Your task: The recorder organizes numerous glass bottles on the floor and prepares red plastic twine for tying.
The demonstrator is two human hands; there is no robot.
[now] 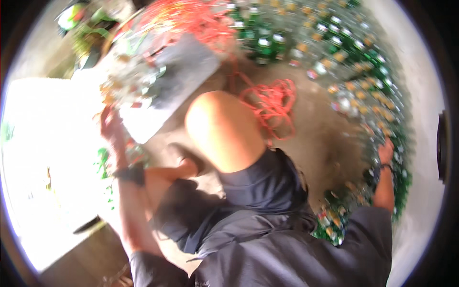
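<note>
My left hand (112,128) is at the left, against the lower edge of a cluster of clear glass bottles (129,81). Motion smears its fingers, so whether it grips a bottle does not show. That cluster lies over a grey flat board (184,62). Far to the right, my right hand (385,152) reaches in among the standing bottles (377,103), which are clear and green with orange and white tops. Its fingers are blurred and partly hidden there, and I cannot make out a bottle in them.
Red plastic strapping (275,103) lies loose on the floor beyond my raised knee, with a larger heap (186,19) at the back. Green bottles (263,43) stand at the back. More bottles (334,220) are beside my right hip. A pale wall (423,205) curves along the right.
</note>
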